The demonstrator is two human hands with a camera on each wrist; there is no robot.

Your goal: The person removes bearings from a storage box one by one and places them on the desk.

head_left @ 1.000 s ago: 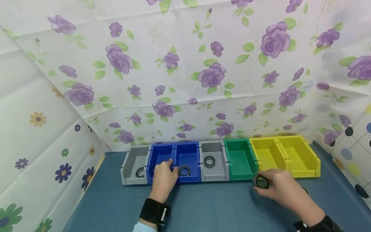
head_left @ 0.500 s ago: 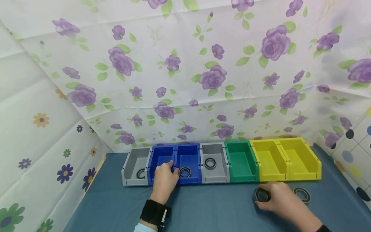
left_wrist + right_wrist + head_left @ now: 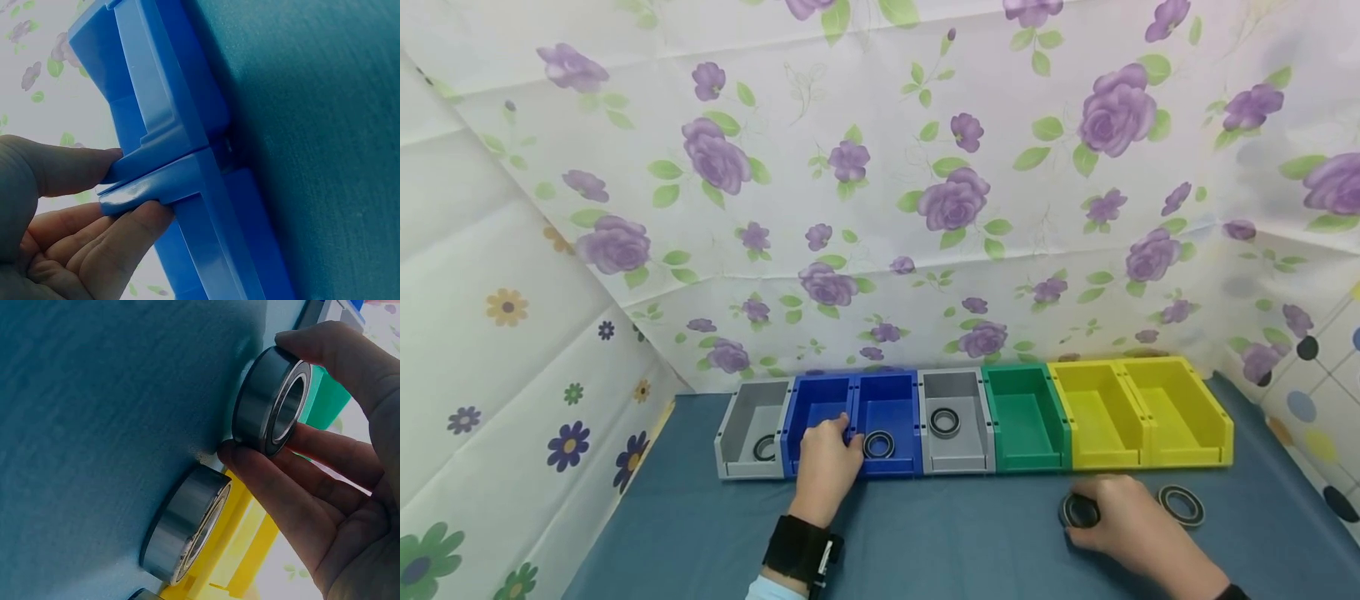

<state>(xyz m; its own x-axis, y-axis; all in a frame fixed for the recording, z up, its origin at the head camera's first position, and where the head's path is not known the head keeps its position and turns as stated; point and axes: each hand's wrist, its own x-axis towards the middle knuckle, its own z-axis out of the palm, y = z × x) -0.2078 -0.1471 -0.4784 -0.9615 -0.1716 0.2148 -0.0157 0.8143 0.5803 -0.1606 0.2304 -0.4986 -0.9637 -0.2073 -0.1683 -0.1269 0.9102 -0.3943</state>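
Observation:
My right hand (image 3: 1123, 521) holds a ball bearing (image 3: 257, 403) between thumb and fingertips, low over the blue cloth in front of the yellow bins. Beside that hand, a second bearing (image 3: 185, 525) lies on the cloth. My left hand (image 3: 827, 454) pinches the adjoining side walls of two blue bins (image 3: 169, 159), thumb on one wall and fingers on the other. A bearing (image 3: 867, 446) lies in the right blue bin, another (image 3: 935, 423) in the grey bin to its right. The leftmost grey bin has a bearing (image 3: 757, 450) partly hidden by its wall.
The bins stand side by side against a flowered backdrop (image 3: 895, 208). A green bin (image 3: 1026, 417) and two yellow bins (image 3: 1150, 417) make up the right part of the row. The blue cloth (image 3: 955, 542) spreads in front. Another bearing's edge (image 3: 145, 595) shows in the right wrist view.
My right hand has come down and toward me from the front of the yellow bins, carrying the bearing to the cloth. The bearing beside it has come into view. My left hand keeps its hold.

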